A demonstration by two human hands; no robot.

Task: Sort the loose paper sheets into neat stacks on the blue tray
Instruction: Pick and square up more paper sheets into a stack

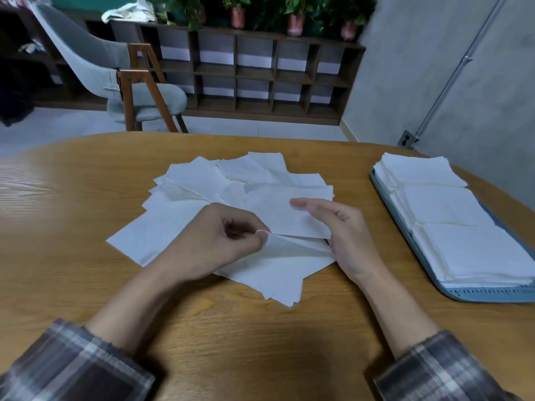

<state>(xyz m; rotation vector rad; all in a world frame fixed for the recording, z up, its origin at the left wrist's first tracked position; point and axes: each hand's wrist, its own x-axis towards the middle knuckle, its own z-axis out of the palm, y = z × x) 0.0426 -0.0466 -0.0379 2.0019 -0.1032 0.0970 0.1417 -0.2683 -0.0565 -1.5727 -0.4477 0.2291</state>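
Faced a grey wall [434, 68] on the right and a long dark shelf unit [254, 73] of open cubbyholes across the back, with potted plants [295, 21] lined along its top. Sat at a broad, round-edged wooden bench [86, 198] that filled the lower view. Saw a grey padded chair [95, 68] with wooden legs on the floor beyond the bench's far left edge.

Had a blue tray [492, 295] at the bench's right edge, carrying white paper in neat stacks [451, 212] set one behind another, edges touching, covering nearly all of it. Had the loose sheets [202, 180] fanned in an overlapping heap at the bench's middle, well apart from the tray, corners pointing every way.

Worked both hands over the heap's near side, plaid sleeves [72, 366] ending short of the wrists. Held the top sheet [283, 215] in the right hand [344, 230], one straight finger resting on its upper face, the sheet's near right corner covering part of the hand; could not tell how the rest of those fingers [321, 212] lay beneath. Pinched the lifted, curling corner of a lower sheet [295, 247] between thumb and forefinger of the left hand [220, 241], other fingers curled narrow into the palm.

Noticed a small socket [408, 138] low on the wall, behind the bench's far right corner
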